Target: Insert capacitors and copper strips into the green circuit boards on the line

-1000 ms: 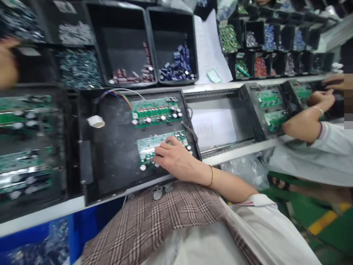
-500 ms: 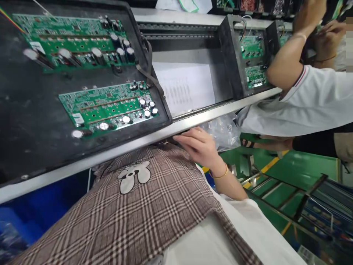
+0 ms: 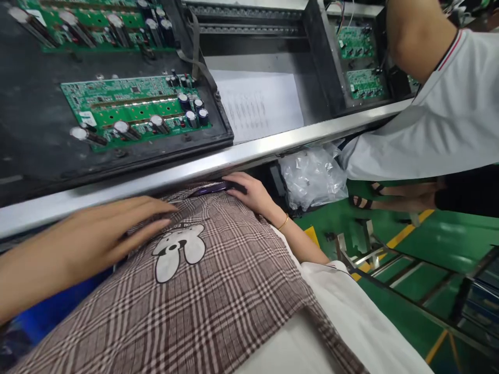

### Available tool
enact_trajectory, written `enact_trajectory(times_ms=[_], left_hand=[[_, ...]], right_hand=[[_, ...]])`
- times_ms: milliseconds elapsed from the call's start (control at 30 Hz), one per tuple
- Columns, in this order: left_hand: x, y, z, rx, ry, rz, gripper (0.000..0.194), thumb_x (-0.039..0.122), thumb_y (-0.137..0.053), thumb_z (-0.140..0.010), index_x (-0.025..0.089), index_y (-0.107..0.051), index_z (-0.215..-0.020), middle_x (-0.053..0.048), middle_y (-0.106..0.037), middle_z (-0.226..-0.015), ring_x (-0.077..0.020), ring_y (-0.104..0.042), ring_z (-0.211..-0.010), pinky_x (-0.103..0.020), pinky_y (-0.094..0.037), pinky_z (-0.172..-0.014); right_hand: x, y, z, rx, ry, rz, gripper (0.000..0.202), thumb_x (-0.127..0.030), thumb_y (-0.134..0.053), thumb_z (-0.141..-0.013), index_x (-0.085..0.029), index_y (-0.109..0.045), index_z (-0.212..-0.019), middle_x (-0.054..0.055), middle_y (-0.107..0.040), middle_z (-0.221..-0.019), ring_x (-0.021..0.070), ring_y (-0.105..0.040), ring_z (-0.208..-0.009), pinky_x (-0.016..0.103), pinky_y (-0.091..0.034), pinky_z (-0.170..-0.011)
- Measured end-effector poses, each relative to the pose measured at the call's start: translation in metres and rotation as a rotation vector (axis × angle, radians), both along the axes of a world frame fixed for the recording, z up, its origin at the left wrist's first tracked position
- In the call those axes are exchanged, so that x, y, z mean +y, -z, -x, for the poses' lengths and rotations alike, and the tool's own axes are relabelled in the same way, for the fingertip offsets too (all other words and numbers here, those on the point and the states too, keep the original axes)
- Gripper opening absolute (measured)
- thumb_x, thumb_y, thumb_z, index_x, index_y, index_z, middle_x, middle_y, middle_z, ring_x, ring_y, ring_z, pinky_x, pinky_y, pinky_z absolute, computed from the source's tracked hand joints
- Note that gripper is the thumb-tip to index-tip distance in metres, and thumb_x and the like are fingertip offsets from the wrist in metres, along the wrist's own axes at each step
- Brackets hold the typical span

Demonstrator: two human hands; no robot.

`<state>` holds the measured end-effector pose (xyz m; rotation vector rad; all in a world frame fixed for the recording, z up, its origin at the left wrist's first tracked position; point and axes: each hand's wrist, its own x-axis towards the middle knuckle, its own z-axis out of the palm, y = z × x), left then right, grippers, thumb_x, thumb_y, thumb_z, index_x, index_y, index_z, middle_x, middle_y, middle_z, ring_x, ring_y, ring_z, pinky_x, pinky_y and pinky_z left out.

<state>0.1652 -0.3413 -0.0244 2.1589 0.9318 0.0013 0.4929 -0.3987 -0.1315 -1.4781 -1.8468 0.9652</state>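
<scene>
The right hand [image 3: 254, 196] holds one slim purple object [image 3: 210, 189]

Just beyond your left hand [image 3: 113, 234] and right hand [image 3: 253, 195] runs the assembly bench, edged by a silver metal rail [image 3: 265, 148], with a black tray [image 3: 31, 104] resting on it ahead of your left hand. Ahead of your right hand, a printed paper sheet [image 3: 259, 106] lies in a dark recess [image 3: 312, 101], and a second black tray [image 3: 327, 62] sits farther right. Well right of your right hand, a metal frame [image 3: 405, 273] stands on the green, yellow-striped floor [image 3: 423, 241].
</scene>
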Motion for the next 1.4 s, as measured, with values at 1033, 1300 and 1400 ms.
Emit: enact_trajectory(times_ms=[1033, 1300, 1400], left_hand=[[-0.013, 0.109, -0.023, 0.082, -0.269, 0.534, 0.087, 0.076, -0.017, -0.096, 0.021, -0.045, -0.158, -0.004, -0.045, -0.164, -0.0265, -0.041, -0.151, -0.042, -0.022, -0.129], [-0.003, 0.123, -0.034, 0.075, -0.101, 0.433, 0.067, 0.053, -0.026, -0.098, 0.016, -0.065, -0.138, -0.010, -0.061, -0.147, -0.0264, -0.055, -0.136, -0.041, -0.033, -0.124], [-0.005, 0.125, -0.032, 0.064, -0.070, 0.413, 0.064, 0.051, -0.028, -0.097, 0.018, -0.068, -0.133, -0.009, -0.063, -0.145, -0.0261, -0.057, -0.134, -0.041, -0.036, -0.122]], right_hand=[[0.000, -0.041, -0.034, -0.236, -0.249, -0.127, 0.020, -0.017, -0.049, -0.104, -0.019, -0.065, -0.117, 0.008, -0.074, -0.117, 0.0194, -0.072, -0.109, 0.035, -0.061, -0.092], [0.003, -0.041, -0.040, -0.251, -0.287, -0.069, 0.021, -0.019, -0.047, -0.106, -0.021, -0.063, -0.118, 0.008, -0.073, -0.118, 0.0187, -0.071, -0.111, 0.037, -0.061, -0.096], [0.005, -0.044, -0.040, -0.294, -0.311, -0.046, 0.022, -0.018, -0.045, -0.105, -0.021, -0.063, -0.118, 0.008, -0.073, -0.118, 0.0197, -0.072, -0.110, 0.038, -0.062, -0.094]])
